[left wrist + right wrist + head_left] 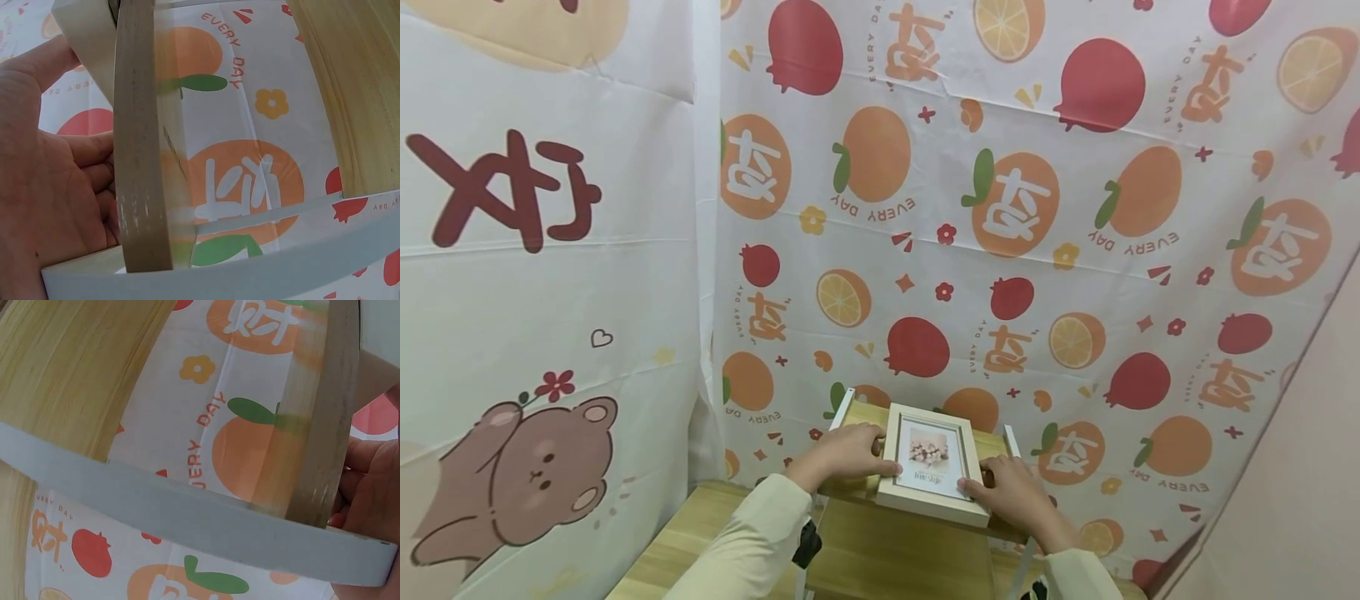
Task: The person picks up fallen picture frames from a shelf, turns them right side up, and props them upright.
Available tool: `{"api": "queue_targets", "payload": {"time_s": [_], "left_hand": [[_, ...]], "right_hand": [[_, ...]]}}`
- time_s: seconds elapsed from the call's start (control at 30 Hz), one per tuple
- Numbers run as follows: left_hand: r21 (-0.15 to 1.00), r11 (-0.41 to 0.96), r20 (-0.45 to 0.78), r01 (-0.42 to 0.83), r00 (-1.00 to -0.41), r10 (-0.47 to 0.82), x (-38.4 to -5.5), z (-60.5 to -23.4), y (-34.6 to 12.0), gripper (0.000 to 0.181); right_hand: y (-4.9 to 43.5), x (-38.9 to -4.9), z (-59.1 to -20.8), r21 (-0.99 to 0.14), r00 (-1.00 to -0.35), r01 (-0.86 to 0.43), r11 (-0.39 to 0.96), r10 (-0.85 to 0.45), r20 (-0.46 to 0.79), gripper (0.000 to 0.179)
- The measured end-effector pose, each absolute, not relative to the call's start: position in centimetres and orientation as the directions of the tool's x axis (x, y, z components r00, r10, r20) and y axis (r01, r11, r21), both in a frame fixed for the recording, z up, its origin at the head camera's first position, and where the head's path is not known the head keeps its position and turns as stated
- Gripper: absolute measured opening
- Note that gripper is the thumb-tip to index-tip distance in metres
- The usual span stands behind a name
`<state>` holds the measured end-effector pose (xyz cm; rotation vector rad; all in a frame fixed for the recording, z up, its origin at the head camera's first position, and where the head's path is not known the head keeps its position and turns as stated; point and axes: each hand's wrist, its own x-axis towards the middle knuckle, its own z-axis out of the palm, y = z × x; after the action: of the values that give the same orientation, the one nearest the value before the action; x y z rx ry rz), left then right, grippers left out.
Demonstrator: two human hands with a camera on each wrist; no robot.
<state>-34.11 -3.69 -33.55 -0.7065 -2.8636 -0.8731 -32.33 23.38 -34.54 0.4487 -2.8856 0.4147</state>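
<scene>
Fabric [925, 260], white and printed with oranges and red fruit, hangs behind a yellowish wooden shelf [863, 421] with white side rails [843, 408]. At its upper board [991, 447], a rectangular cream picture frame [934, 463] is gripped on opposite sides by the left hand [852, 452] and right hand [1017, 492], thumbs on its front, presumably to keep it steady. It lies between both hands; whether its underside touches the board is unclear.

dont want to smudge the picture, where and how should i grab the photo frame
Grip the photo frame by its two long borders, coming from the left and right: it is face up, and the broad, thick border should give thumbs room on top with fingers along the outer edges. The left hand and right hand hold it at those sides.
</scene>
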Motion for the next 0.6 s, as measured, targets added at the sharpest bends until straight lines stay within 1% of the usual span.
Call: {"api": "queue_targets", "payload": {"time_s": [0.07,0.23,0.4,0.5,0.6], "left_hand": [[0.527,0.724,0.186,0.444,-0.892,0.412,-34.15,-33.60,-3.72,0.036],[0.569,0.689,0.170,0.450,-0.884,0.436,-34.44,-33.76,-3.85,0.039],[0.580,0.682,0.149,0.445,-0.881,0.449,-34.35,-33.49,-4.13,0.037],[0.591,0.677,0.136,0.439,-0.881,0.453,-34.20,-33.33,-4.18,0.035],[0.597,0.679,0.128,0.428,-0.886,0.446,-34.11,-33.22,-4.10,0.031]], "right_hand": [[23.32,-32.20,-34.47,-0.246,-0.934,-0.324,0.914,-0.267,0.239,0.045],[23.27,-32.05,-34.26,-0.253,-0.933,-0.324,0.912,-0.263,0.247,0.045],[23.29,-32.21,-34.47,-0.260,-0.929,-0.334,0.906,-0.269,0.254,0.045],[23.28,-32.25,-34.56,-0.275,-0.934,-0.320,0.907,-0.254,0.250,0.042],[23.25,-32.15,-34.51,-0.303,-0.941,-0.300,0.904,-0.228,0.251,0.033]]}}
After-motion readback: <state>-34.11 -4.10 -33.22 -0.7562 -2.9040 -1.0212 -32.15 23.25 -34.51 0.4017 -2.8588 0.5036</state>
